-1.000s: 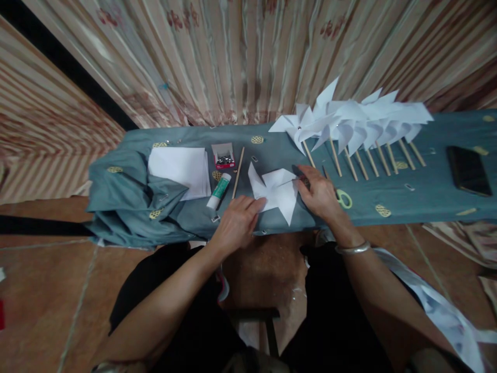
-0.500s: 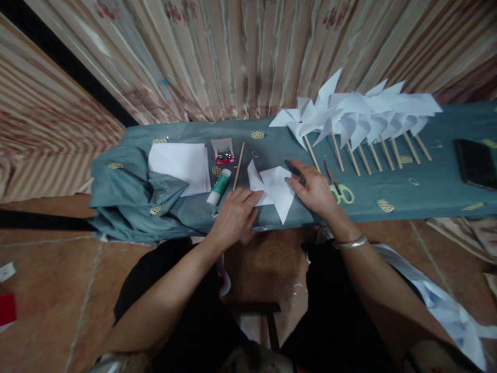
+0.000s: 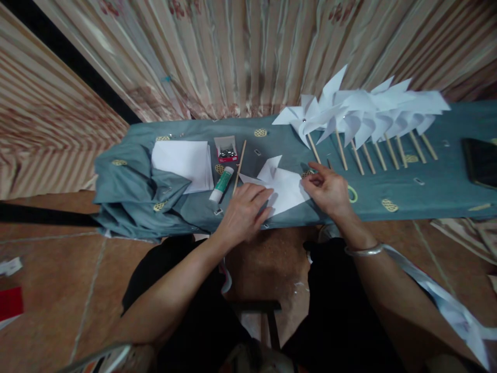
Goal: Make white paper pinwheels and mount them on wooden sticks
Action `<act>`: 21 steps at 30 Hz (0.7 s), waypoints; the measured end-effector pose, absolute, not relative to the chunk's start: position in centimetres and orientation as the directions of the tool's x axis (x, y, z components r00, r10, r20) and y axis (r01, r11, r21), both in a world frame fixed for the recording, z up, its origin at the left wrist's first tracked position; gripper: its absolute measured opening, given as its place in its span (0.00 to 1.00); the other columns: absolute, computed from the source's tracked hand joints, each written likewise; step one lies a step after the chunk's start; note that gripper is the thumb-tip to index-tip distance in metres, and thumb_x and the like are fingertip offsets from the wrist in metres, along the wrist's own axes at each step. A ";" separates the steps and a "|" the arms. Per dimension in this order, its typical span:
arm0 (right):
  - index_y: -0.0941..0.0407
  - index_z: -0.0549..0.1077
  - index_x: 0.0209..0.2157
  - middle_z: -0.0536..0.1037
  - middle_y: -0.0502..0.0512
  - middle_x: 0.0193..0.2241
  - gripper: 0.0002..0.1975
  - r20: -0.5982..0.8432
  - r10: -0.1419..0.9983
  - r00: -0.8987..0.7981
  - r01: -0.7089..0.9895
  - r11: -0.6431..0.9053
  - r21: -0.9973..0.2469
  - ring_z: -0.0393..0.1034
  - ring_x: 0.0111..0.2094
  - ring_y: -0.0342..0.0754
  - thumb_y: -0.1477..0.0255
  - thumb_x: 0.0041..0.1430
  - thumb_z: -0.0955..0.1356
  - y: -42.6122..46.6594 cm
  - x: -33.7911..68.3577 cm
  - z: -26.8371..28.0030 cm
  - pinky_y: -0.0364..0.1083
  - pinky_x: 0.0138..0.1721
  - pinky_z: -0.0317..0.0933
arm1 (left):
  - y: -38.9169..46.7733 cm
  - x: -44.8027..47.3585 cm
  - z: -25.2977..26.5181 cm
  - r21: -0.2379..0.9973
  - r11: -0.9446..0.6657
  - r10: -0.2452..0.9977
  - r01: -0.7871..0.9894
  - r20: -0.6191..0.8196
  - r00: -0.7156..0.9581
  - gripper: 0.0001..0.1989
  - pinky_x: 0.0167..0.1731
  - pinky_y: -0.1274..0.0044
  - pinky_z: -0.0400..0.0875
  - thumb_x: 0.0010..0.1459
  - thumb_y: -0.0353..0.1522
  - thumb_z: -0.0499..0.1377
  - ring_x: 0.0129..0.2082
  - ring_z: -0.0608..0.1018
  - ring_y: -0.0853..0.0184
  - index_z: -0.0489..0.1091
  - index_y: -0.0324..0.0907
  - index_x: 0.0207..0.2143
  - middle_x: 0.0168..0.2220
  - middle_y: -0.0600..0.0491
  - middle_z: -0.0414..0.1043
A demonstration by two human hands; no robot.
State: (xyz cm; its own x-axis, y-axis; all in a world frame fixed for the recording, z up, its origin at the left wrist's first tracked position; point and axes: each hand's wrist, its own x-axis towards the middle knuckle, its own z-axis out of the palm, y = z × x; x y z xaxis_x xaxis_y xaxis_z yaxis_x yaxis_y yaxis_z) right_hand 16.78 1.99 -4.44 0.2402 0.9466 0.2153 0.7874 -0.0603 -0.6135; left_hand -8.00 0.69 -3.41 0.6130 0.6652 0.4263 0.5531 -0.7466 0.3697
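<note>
A white paper pinwheel (image 3: 289, 191), cut and partly folded, lies near the front of the cloth-covered table between my hands. My left hand (image 3: 248, 210) holds its left side, fingers bent over the paper and thumb at the lower edge. At the right corner, my right hand (image 3: 329, 191) pinches the paper between thumb and fingers. The fingertips partly cover where each hand meets the sheet. Green-handled scissors (image 3: 352, 194) lie mostly hidden behind my right hand.
A glue stick (image 3: 222, 184), a wooden stick (image 3: 240, 165) and an open box of pins (image 3: 226, 150) lie left of the pinwheel. Farther left is a stack of white paper (image 3: 182, 160). Several finished pinwheels (image 3: 365, 114) line the back right, near a dark phone (image 3: 481, 161).
The pinwheel has turned, its lower point no longer hanging toward me. My right hand has closed from spread fingers into a pinch at the paper's right corner. The view has shifted slightly.
</note>
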 end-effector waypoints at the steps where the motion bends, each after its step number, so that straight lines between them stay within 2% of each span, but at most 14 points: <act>1: 0.59 0.76 0.51 0.83 0.55 0.29 0.24 0.210 0.947 0.242 0.778 -0.060 -0.626 0.78 0.31 0.54 0.66 0.51 0.68 1.6 16.9 -4.5 0.52 0.39 0.71 | 0.4 -7.7 -3.5 0.354 -0.763 0.647 0.541 0.417 0.639 0.17 0.47 0.65 0.68 0.65 0.35 0.55 0.48 0.72 0.57 0.68 0.37 0.53 0.47 0.43 0.72; 6: 0.58 0.75 0.50 0.81 0.52 0.27 0.24 0.185 0.951 0.247 0.756 -0.070 -0.650 0.77 0.28 0.51 0.68 0.51 0.68 -0.3 17.0 -4.8 0.51 0.37 0.71 | -0.6 -5.9 -3.8 0.252 -0.815 0.578 0.522 0.281 0.767 0.15 0.43 0.66 0.68 0.62 0.34 0.59 0.47 0.72 0.56 0.69 0.37 0.49 0.46 0.44 0.73; 11: 0.58 0.75 0.50 0.81 0.52 0.27 0.23 0.154 0.957 0.247 0.744 -0.086 -0.662 0.76 0.27 0.49 0.68 0.52 0.69 -1.7 16.9 -4.4 0.49 0.36 0.71 | -0.4 -5.1 -4.0 0.187 -0.807 0.591 0.561 0.222 0.776 0.10 0.41 0.67 0.67 0.63 0.30 0.57 0.44 0.73 0.57 0.70 0.37 0.46 0.43 0.45 0.74; 17: 0.55 0.74 0.51 0.83 0.52 0.31 0.20 0.204 0.960 0.193 0.789 -0.029 -0.613 0.76 0.27 0.48 0.66 0.57 0.68 -2.5 16.9 -3.8 0.48 0.35 0.71 | -0.3 -5.0 -4.0 0.204 -0.801 0.598 0.563 0.230 0.768 0.07 0.42 0.70 0.69 0.64 0.29 0.54 0.42 0.73 0.59 0.72 0.38 0.42 0.40 0.47 0.74; 21: 0.55 0.75 0.50 0.83 0.54 0.36 0.17 0.292 0.949 0.124 0.798 0.079 -0.597 0.78 0.32 0.50 0.67 0.60 0.66 -3.0 16.7 -4.1 0.51 0.39 0.72 | -0.3 -4.9 -4.1 0.208 -0.804 0.594 0.557 0.239 0.768 0.09 0.42 0.71 0.71 0.65 0.29 0.53 0.41 0.73 0.60 0.73 0.37 0.41 0.39 0.47 0.74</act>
